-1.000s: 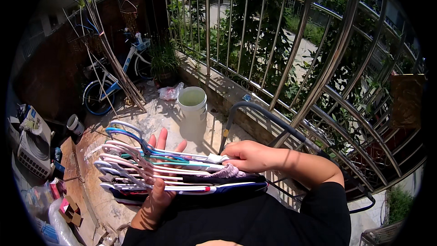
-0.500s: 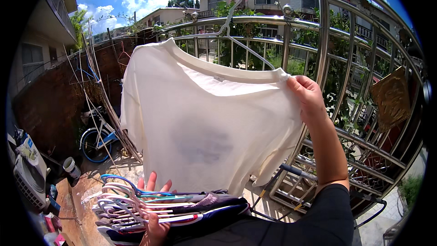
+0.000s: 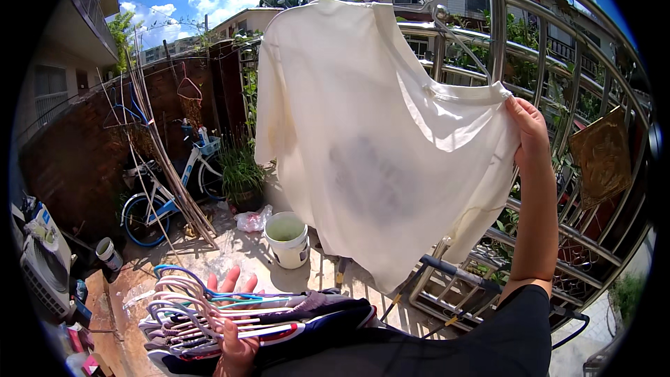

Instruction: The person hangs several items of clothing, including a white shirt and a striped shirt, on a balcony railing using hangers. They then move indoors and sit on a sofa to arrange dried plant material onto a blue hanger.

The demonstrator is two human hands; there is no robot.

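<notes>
A white shirt (image 3: 328, 112) hangs spread out in front of me, a faint dark print showing through its cloth. Its pale wire hanger (image 3: 462, 47) sticks out above the neckline. My right hand (image 3: 532, 129) pinches the shirt at the right end of its collar. Low at the left, my left hand (image 3: 237, 352) is wrapped round a bundle of hangers (image 3: 185, 300), thumb in front and fingertips showing behind. Folded dark clothes (image 3: 328, 324) hang from these white, blue and green hangers and lie along my right upper arm.
A metal railing (image 3: 497, 42) runs behind the shirt and along the right. A white bucket (image 3: 286, 237) stands on the paved floor beside a potted plant (image 3: 241, 174). Further left are a bicycle (image 3: 160, 199), leaning poles (image 3: 157, 139) and an air-conditioner unit (image 3: 43, 265).
My right hand has moved right, taking the shirt with it; the shirt's left shoulder now sits higher. The bucket and potted plant have come into sight. My left hand stays on the hangers.
</notes>
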